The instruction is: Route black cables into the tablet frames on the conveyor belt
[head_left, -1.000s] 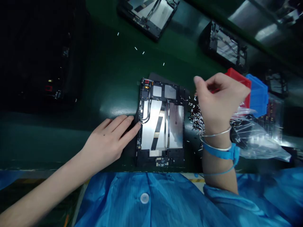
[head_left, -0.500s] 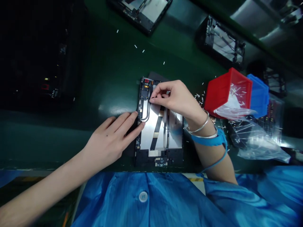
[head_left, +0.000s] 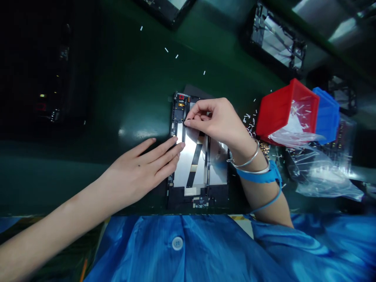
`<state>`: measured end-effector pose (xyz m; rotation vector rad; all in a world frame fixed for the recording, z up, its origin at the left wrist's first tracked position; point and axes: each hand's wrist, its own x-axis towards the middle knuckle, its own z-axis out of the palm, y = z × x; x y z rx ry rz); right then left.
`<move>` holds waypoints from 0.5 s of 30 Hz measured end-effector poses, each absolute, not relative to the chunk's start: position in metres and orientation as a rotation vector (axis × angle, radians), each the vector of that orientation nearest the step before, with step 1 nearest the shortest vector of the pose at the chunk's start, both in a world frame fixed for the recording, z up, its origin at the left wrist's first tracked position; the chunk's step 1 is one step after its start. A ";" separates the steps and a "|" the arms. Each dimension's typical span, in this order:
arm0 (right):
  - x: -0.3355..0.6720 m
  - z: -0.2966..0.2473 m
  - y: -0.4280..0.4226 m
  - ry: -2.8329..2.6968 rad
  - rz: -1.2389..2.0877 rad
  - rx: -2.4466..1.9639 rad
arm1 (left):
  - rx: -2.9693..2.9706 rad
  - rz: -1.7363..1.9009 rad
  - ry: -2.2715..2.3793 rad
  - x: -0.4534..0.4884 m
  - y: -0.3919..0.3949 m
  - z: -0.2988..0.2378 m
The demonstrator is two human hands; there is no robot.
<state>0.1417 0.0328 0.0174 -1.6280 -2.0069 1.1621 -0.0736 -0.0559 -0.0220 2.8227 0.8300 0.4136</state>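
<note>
An opened tablet lies on the green bench in front of me, its silver inside, dark ribbon strip and small circuit boards showing. My left hand is flat with fingers stretched out; the fingertips rest on the tablet's left side, over a thin black cable. Part of that cable is hidden under these fingers. My right hand is closed in a pinch at the cable's upper stretch, near the board at the upper left corner. A blue wrist strap and metal bangles circle the right wrist.
To the right stand a red bin holding a plastic bag of small white pieces and a blue bin. A clear bag lies before them. More opened devices lie farther back. White bits are scattered on the bench.
My left hand has moved its fingers up and slightly right along the tablet, over the cable's bend. The right hand keeps its pinch at nearly the same spot. The view has shifted slightly.
</note>
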 end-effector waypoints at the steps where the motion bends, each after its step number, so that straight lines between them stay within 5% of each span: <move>1: 0.142 0.017 0.033 -2.015 1.149 -1.629 | 2.826 0.419 0.820 -0.073 -0.056 -0.021; 10: 0.139 0.013 0.027 -2.115 0.962 -1.672 | 2.939 0.523 0.710 -0.065 -0.038 -0.016; 15: 0.143 0.024 0.014 -2.193 0.567 -1.661 | 2.976 0.497 0.814 -0.050 -0.047 -0.008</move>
